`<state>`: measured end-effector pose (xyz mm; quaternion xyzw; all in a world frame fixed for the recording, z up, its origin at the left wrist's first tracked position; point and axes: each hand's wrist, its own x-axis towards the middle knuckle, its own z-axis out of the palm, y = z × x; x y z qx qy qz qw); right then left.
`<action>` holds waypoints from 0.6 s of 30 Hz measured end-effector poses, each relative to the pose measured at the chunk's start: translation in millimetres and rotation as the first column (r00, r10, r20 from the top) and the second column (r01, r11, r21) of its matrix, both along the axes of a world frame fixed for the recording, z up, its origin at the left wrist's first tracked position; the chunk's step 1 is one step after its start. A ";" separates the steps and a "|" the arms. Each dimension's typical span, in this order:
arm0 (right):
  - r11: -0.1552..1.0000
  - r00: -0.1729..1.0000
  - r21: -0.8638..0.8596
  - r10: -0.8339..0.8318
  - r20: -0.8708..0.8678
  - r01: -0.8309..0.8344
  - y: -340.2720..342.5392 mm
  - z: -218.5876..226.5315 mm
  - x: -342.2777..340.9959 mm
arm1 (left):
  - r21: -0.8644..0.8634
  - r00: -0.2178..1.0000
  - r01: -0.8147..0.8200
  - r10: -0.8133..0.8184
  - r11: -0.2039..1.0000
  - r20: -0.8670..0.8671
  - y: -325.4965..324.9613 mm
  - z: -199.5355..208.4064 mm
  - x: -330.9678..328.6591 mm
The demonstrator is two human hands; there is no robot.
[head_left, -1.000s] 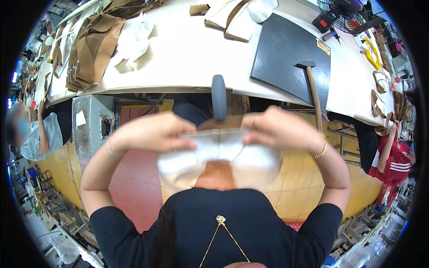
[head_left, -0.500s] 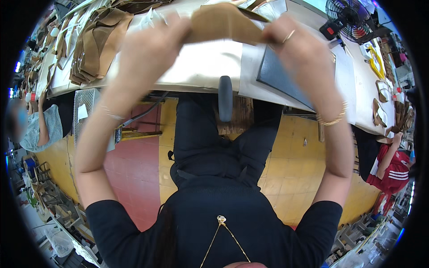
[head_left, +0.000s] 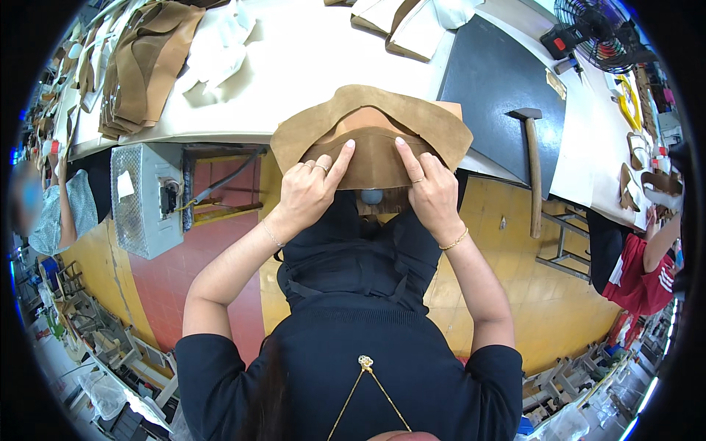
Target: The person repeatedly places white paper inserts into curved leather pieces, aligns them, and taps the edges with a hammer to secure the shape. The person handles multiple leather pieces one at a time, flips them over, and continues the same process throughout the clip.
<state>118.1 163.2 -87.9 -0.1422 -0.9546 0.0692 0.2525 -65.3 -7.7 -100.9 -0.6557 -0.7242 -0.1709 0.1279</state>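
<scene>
In front of me at the table's near edge is a curved brown suede leather piece (head_left: 368,167), with a lighter tan underside showing along its arched opening. My left hand (head_left: 307,184) grips its left side, the index finger stretched over the suede and pointing inward. On the other side my right hand (head_left: 435,192) holds it the same way, index finger lying along the seam area. The thumbs are hidden, and the other fingers curl at the lower edge. A hammer (head_left: 533,165) with a wooden handle rests on a dark slab (head_left: 482,77), its handle extending past the table edge.
Stacked brown leather pieces (head_left: 151,62) and crumpled white paper (head_left: 224,44) lie at the left. More pieces (head_left: 412,33) sit at the back. A black fan (head_left: 594,31) stands back right. A grey metal box (head_left: 151,202) hangs below the table. People work at both sides.
Both hands have come down and toward me with the leather piece, closer together. The piece now lies spread open at the table edge, and the hammer and slab are more exposed.
</scene>
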 end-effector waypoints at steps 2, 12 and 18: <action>1.000 1.000 -0.017 -0.020 0.008 0.020 -4.8 0.4 1.0 | -0.004 1.000 -0.011 0.011 1.000 0.007 0.7 -4.9 0.7; 0.991 0.999 -0.124 -0.048 0.007 0.048 -19.8 -33.9 -2.8 | -0.080 0.996 -0.029 0.036 0.996 0.077 10.8 -14.7 7.0; 0.971 0.990 -0.211 -0.128 -0.064 0.112 -38.5 -65.1 -15.5 | -0.079 0.995 -0.083 0.086 0.993 0.043 19.3 -25.8 14.0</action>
